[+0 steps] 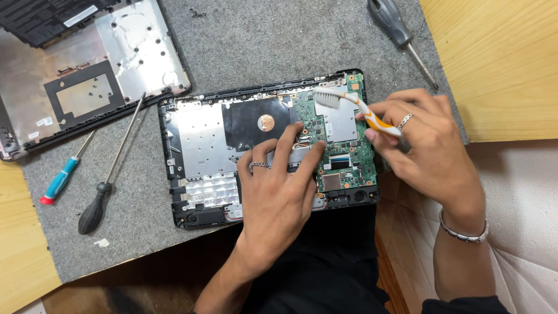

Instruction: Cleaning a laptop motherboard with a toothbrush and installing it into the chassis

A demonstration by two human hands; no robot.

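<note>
The opened laptop (200, 136) lies on a grey mat (273, 40). The left hand (276, 192) presses flat, fingers spread, on its middle. The right hand (427, 148) pinches a toothbrush (349, 103), bristles on the green board (343, 145) at the laptop's right end. The board looks fragile; the light, stiff brush is best gripped mid-handle. Screwdrivers (110, 168) lie left of the laptop.
</note>
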